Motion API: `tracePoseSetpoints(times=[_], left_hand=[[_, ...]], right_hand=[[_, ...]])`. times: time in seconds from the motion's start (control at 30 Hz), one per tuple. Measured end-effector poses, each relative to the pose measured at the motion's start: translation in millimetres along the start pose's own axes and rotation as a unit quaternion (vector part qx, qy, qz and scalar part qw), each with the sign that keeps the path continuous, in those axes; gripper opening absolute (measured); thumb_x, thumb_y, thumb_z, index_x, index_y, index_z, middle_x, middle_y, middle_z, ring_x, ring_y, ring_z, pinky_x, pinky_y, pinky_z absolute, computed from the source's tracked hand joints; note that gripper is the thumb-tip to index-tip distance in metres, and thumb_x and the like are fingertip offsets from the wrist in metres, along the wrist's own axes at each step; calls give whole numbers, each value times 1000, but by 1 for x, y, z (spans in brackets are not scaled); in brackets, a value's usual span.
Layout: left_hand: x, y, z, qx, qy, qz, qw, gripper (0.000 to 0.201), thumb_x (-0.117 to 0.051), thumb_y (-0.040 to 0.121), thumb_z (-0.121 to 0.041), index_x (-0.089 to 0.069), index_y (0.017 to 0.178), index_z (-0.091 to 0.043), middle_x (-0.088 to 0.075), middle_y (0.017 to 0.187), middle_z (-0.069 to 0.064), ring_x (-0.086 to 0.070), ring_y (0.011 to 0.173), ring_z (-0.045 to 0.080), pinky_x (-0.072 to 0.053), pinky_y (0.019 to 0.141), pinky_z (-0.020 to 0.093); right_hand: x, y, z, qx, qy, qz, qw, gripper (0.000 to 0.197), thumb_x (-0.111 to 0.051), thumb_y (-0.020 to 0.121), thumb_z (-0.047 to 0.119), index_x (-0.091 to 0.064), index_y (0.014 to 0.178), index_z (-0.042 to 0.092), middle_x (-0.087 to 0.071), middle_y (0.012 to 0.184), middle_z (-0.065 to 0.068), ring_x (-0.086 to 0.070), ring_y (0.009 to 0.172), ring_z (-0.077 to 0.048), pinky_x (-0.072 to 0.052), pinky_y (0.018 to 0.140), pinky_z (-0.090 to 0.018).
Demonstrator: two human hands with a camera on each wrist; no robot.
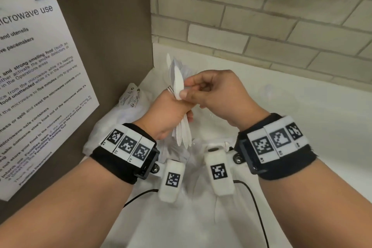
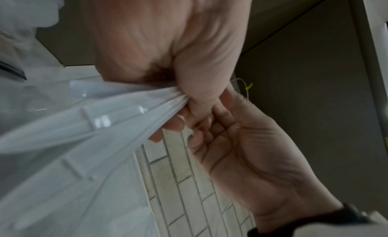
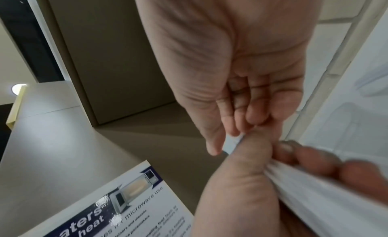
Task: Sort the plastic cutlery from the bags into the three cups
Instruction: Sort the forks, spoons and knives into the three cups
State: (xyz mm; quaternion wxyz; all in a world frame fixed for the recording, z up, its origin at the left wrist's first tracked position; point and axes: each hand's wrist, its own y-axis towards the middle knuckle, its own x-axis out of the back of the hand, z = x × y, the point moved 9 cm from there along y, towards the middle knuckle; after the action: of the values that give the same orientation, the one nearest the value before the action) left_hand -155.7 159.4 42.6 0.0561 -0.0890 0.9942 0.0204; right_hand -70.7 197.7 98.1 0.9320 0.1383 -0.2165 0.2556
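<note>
Cutlery stands bunched in my left hand, fingers curled round the white handles, above the worktop. My right hand at 3 o'clock pinches one piece between thumb and forefinger. A bag lies at 9 o'clock against the cabinet side; its contents I cannot tell. Open worktop runs toward 3 o'clock, tiled wall at 12.
</note>
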Motion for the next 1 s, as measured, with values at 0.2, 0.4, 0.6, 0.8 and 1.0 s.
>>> tracePoseSetpoints(times=[0.2,0.4,0.6,0.8,1.0], left_hand=[[-2,0,-8,-44,54,16,997,36,-53,83,16,-64,79,-18,-65,59,-10,-58,50,4,-48,50,25],[1,4,6,-31,4,42,999,27,-65,83,6,-64,105,-10,-67,81,6,-63,74,18,-47,53,25],[1,5,17,14,-68,45,997,29,-56,85,-37,-65,100,-14,-65,79,2,-60,73,16,-53,64,31],[0,4,25,42,-122,54,990,23,-49,95,-26,-68,94,-13,-67,82,2,-63,79,21,-57,74,35],[-5,0,33,84,-243,114,960,41,-74,74,-45,-53,90,-13,-37,60,-4,-35,44,6,-36,43,21]], right_hand=[[-12,7,-6,-21,-4,-13,1000,27,-80,76,25,-70,81,1,-69,72,-14,-63,55,-24,-51,53,-29],[-10,5,-22,-82,71,19,994,22,-63,92,20,-64,100,0,-61,79,-10,-54,54,-15,-44,50,-29],[-7,6,-26,-86,85,1,993,20,-50,99,22,-54,105,3,-66,92,-21,-62,69,-27,-53,60,-37],[16,3,-32,-128,259,-137,947,6,-42,101,17,-44,101,12,-60,59,-2,-62,52,-26,-57,64,-48],[32,6,-20,-111,216,-137,960,15,-50,99,31,-46,93,18,-43,74,-2,-25,44,-13,-22,41,-21]])
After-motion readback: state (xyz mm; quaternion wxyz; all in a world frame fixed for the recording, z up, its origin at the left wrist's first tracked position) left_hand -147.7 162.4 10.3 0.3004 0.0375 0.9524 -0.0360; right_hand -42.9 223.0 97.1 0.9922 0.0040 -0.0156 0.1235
